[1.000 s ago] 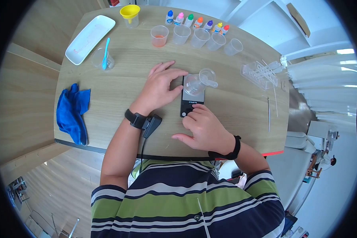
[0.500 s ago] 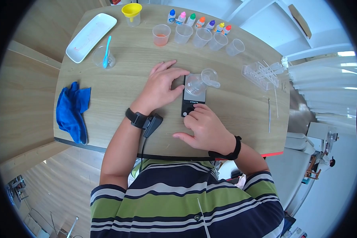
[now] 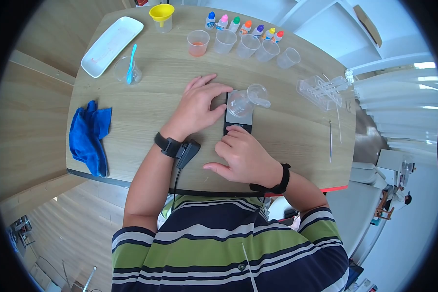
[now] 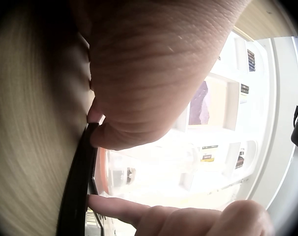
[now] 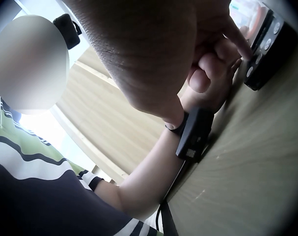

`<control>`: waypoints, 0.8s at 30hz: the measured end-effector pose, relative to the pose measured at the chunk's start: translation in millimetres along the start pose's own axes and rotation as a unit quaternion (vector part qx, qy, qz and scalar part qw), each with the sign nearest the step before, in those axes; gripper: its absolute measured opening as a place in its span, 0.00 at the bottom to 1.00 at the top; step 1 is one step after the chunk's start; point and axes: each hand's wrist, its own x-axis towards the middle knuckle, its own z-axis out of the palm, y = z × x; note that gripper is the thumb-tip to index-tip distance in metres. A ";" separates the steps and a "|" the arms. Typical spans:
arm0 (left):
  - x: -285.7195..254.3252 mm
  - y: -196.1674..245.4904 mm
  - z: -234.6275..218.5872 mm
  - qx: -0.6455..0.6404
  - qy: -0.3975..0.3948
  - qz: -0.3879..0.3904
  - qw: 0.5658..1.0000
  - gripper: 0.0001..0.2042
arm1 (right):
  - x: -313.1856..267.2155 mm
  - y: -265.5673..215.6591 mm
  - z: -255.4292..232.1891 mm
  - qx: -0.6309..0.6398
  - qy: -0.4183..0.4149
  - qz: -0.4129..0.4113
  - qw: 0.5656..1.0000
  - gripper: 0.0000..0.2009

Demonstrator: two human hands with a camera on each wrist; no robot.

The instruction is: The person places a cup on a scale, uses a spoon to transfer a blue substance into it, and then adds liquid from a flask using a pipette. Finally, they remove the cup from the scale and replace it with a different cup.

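Pale wooden desk (image 3: 146, 104), carrying everything. Near its middle, slim black rectangular pocket scale (image 3: 238, 119), long axis running away from the person, button end pointing back toward the striped shirt. On its platform, clear plastic measuring beaker (image 3: 240, 103), tipped on its side, mouth toward the right. Left hand (image 3: 197, 106) flat on the desk beside the scale, fingers straight, grip relaxed, thumb and fingertips touching the scale's left edge. Right hand (image 3: 243, 156) at the near end, fingers loosely curled and holding nothing, index fingertip pressing by the buttons. Farther back, row of clear plastic cups (image 3: 248, 46).
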 end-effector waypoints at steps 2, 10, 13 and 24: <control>-0.1 -0.6 0.3 0.000 0.000 0.000 1.000 0.25 | 1.2 0.2 -1.0 0.004 -0.004 -0.002 1.000 0.23; -0.7 -1.0 1.1 -0.005 0.008 0.004 1.000 0.25 | 4.1 0.7 -5.9 0.007 -0.030 0.010 0.999 0.23; -0.5 -0.8 0.9 -0.003 0.003 0.000 1.000 0.25 | 2.9 3.3 -4.5 0.056 -0.004 0.028 0.998 0.25; 0.3 -0.7 -0.1 0.004 -0.007 0.002 1.000 0.25 | -7.4 -2.3 -2.3 0.044 -0.006 0.015 0.999 0.22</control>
